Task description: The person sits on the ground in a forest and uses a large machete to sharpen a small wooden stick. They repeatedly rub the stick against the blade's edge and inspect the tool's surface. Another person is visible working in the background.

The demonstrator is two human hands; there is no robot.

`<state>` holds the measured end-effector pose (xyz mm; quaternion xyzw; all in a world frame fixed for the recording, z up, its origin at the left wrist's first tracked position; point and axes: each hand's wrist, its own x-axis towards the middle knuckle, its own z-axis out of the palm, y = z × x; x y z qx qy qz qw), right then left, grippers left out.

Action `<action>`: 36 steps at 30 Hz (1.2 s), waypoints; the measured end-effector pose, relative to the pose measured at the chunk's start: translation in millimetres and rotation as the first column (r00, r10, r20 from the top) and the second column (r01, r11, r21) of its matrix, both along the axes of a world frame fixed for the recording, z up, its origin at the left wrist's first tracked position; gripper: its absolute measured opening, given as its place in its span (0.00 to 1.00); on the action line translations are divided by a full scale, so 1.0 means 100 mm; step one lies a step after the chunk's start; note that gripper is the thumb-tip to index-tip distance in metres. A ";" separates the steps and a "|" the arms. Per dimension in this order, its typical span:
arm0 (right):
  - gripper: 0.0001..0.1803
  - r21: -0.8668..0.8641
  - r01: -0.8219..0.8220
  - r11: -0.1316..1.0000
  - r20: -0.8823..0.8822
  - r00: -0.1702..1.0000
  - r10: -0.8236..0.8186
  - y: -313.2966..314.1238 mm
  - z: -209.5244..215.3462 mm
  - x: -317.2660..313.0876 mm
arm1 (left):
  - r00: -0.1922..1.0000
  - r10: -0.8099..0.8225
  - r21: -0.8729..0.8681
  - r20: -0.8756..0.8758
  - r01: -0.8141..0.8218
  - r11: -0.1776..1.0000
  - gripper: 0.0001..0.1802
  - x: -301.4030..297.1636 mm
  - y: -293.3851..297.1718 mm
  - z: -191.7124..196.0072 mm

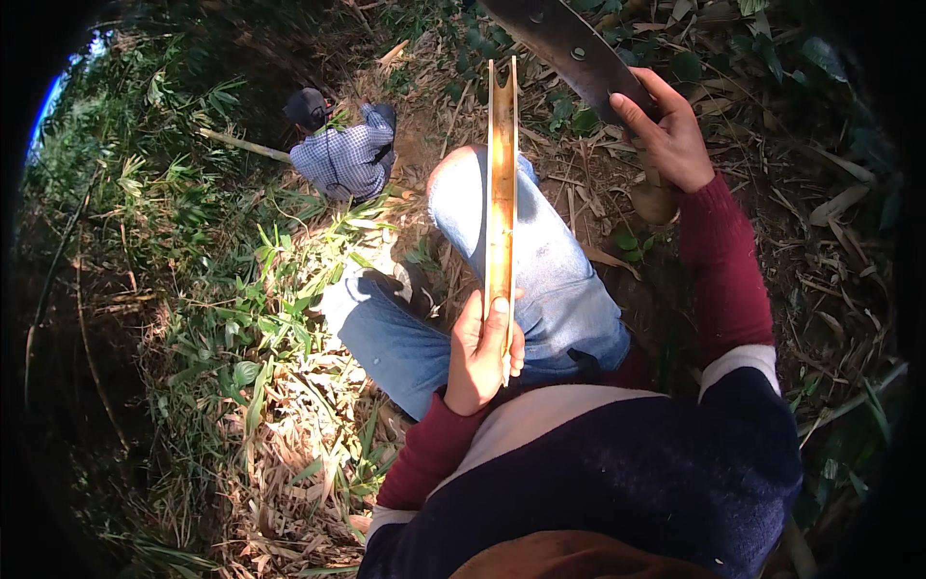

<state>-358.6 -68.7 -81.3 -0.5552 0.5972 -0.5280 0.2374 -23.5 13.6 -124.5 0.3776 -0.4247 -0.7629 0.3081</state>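
My left hand [484,352] is closed around the lower end of a split half of bamboo [501,183]. Its hollow yellow-brown inner face is turned up, and it runs upright in front of my bent knee, with a notch at the far end. My right hand [667,133] grips a machete [569,48] at the base of its dark, wide blade, thumb on the flat. The blade slants up and left, its tip cut off by the top edge. A rounded brown handle end [656,201] shows below that hand. Blade and bamboo are apart.
My legs in blue jeans [569,280] are bent beneath the bamboo. Ahead to the left sits another person in a checked shirt [342,159] and dark cap, beside a long pole [246,145]. Dry leaves [289,425], green plants [280,256] and twigs cover the ground.
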 end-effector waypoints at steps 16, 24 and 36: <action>0.21 -0.093 0.395 0.914 -0.227 0.885 -0.406 -0.37 -0.21 -0.27 | 0.997 -0.057 0.078 -0.057 0.061 0.995 0.20 0.15 0.09 -0.01; 0.31 0.129 -0.099 0.987 0.621 0.783 -0.002 -0.15 -0.20 0.11 | 0.764 -0.084 0.399 -0.640 0.424 0.813 0.22 0.37 0.03 -0.30; 0.26 -0.282 -0.473 0.835 0.793 0.374 0.480 -0.43 -0.22 0.44 | 0.767 -0.143 0.432 -0.625 0.493 0.755 0.23 0.48 0.08 -0.44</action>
